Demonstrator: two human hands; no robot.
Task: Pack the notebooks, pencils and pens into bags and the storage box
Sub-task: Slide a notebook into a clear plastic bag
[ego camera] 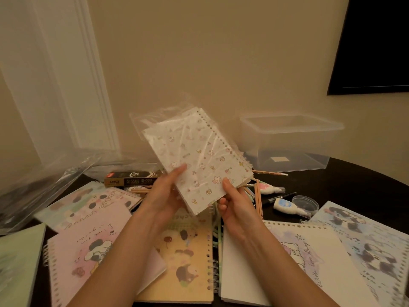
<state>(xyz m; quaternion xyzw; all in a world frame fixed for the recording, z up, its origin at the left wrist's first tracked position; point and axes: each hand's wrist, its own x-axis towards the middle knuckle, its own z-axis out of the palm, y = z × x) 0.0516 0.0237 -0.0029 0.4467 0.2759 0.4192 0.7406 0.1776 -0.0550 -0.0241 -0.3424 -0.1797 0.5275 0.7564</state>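
Observation:
A small white spiral notebook with little cartoon prints is held up above the table, its far end inside a clear plastic bag. My left hand grips its near left edge, thumb on the cover. My right hand grips its near right corner. Several larger spiral notebooks lie on the dark table below: a pink one, a yellow one, a white one and a blue one. Pencils lie behind my right hand. A clear storage box stands at the back right.
A black-and-orange pen box lies at the back left. Crumpled clear bags sit at the left edge. Correction tape dispensers, a small clear lid and a black pen lie right of centre. A wall is close behind.

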